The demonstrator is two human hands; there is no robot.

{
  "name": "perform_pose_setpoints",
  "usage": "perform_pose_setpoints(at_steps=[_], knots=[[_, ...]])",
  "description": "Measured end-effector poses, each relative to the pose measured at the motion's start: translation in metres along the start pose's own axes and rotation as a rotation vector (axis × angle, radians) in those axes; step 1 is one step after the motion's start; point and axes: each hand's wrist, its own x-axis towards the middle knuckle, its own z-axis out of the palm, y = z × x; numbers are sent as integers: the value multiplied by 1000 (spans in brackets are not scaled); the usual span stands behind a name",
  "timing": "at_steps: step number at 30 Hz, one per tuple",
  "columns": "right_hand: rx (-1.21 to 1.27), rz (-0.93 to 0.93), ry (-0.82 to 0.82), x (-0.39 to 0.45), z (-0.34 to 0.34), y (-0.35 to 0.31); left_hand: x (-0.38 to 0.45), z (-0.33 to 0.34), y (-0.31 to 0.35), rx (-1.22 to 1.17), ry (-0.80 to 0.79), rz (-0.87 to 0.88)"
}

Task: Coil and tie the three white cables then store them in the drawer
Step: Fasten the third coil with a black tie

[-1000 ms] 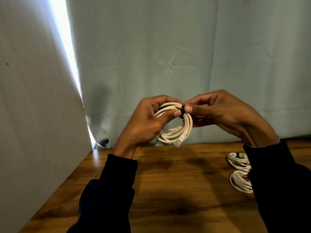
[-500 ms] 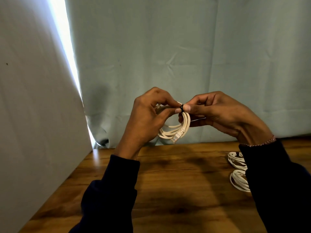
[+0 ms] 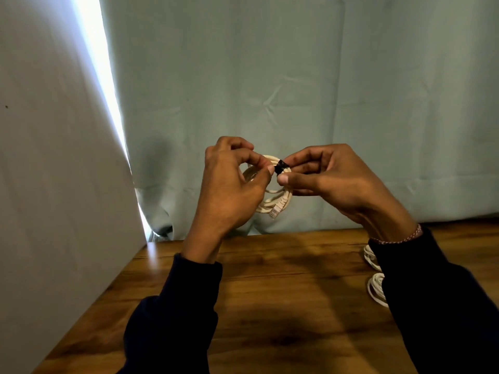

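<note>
I hold a coiled white cable point(image 3: 272, 203) in the air above the wooden table point(image 3: 270, 306). A black tie point(image 3: 281, 167) wraps the top of the coil. My left hand point(image 3: 229, 190) grips the coil from the left, thumb and forefinger pinched beside the tie. My right hand point(image 3: 332, 182) pinches the black tie from the right. A clear plug hangs at the coil's bottom. Two more coiled white cables point(image 3: 374, 276) lie on the table at the right, partly hidden behind my right sleeve. No drawer is in view.
A pale green curtain point(image 3: 297, 90) hangs behind the table. A white panel point(image 3: 54, 184) stands along the table's left side, with bright light in the gap between it and the curtain.
My left hand has turned over so its back faces me, covering more of the coil. My right fingers have shifted on the black tie. The coil stays at about the same height.
</note>
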Motion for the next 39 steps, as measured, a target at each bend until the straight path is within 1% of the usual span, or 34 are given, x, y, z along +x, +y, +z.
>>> perform_pose_setpoints(at_steps=[3,5,8,11,15,19,22,27,30,36,39], knots=[[-50,-43,46,0,6,0,-1,1,3,64,67,-13],[-102,-79,92,-1,10,0,-3,5,7,75,119,-63],[-221,-123,161,-1,18,-1,-7,13,12,-17,194,-199],[-332,-176,245,-1,25,0,-10,18,18,-127,215,-350],[-372,-223,313,0,35,3,-10,26,19,-268,267,-478],[-351,-251,357,1,43,7,-12,31,20,-248,290,-526],[-347,-264,371,1,45,9,-10,34,19,-316,309,-556],[-343,-248,344,0,44,11,-7,36,11,-420,227,-667],[-335,-242,331,1,44,13,-5,36,9,-472,211,-714],[-323,-207,313,3,41,16,-6,34,11,-531,163,-727],[-313,-177,296,4,37,14,-6,32,9,-601,140,-720]])
